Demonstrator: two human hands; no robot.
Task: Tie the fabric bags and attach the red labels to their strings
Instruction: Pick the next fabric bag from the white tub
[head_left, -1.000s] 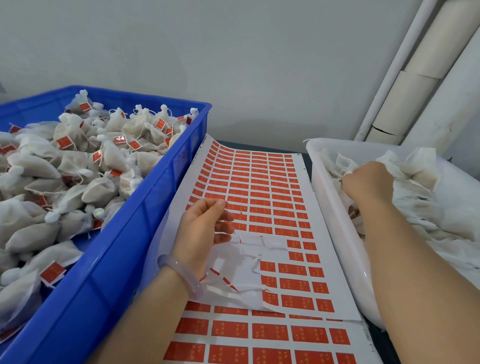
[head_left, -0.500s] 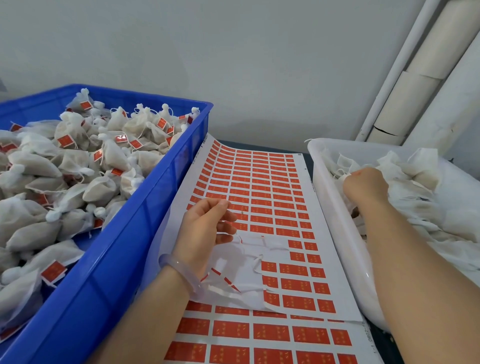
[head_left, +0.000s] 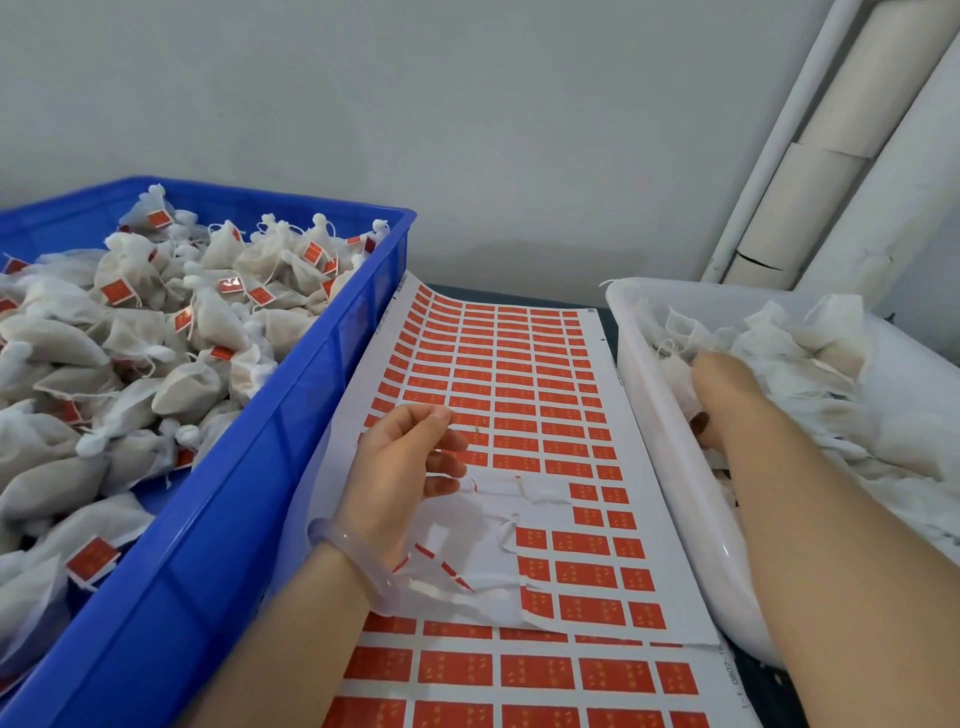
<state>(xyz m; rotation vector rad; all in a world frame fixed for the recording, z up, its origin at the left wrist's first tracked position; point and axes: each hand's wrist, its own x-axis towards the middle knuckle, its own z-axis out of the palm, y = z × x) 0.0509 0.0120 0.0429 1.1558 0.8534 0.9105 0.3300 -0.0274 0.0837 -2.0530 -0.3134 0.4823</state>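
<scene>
A sheet of red labels (head_left: 519, 374) lies between two bins, with a peeled bare patch in its middle. My left hand (head_left: 400, 467) hovers over that patch with loosely curled fingers and holds nothing. My right hand (head_left: 727, 384) is pushed down into the pile of untied white fabric bags (head_left: 789, 353) in the white bin (head_left: 654, 426). Its fingers are buried in the fabric, so any grip is hidden. Tied bags with red labels (head_left: 156, 332) fill the blue crate (head_left: 249, 519) on the left.
A second label sheet (head_left: 519, 670) lies under the first, near me. A grey wall runs behind the bins. White pipes and cardboard tubes (head_left: 831, 156) lean in the right corner.
My right hand has sunk lower into the bags in the white bin and drawn a little nearer to me. My left hand has barely moved.
</scene>
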